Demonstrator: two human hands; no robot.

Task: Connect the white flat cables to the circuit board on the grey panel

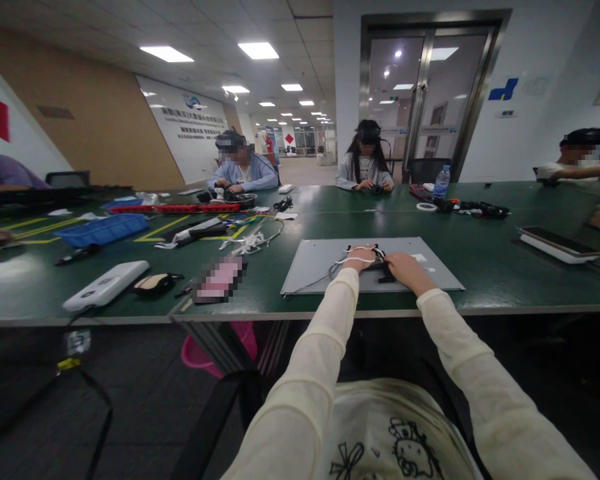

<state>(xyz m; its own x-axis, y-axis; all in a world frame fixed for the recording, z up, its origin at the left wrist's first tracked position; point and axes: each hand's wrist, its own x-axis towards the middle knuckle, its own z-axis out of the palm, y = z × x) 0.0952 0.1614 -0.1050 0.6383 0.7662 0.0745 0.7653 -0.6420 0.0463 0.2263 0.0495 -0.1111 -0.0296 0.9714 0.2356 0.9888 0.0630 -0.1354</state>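
A flat grey panel (313,263) lies on the table in front of me, with thin white and grey cables (336,265) bunched over its middle. My left hand (360,258) is closed at this bunch, and a white strand runs across its back. Just to the right, my right hand (404,269) pinches the cables from the other side with its fingertips. Between and below my hands lies a small black piece (386,279), partly covered. The exact spot where the fingers grip is too small to see well.
Left of the panel are a pink phone (220,279), a white device (107,285), a beige-and-black pouch (155,284) and a blue tray (103,230). A water bottle (441,183) and a flat black-topped device (559,245) are on the right. Several people sit around the table (260,308).
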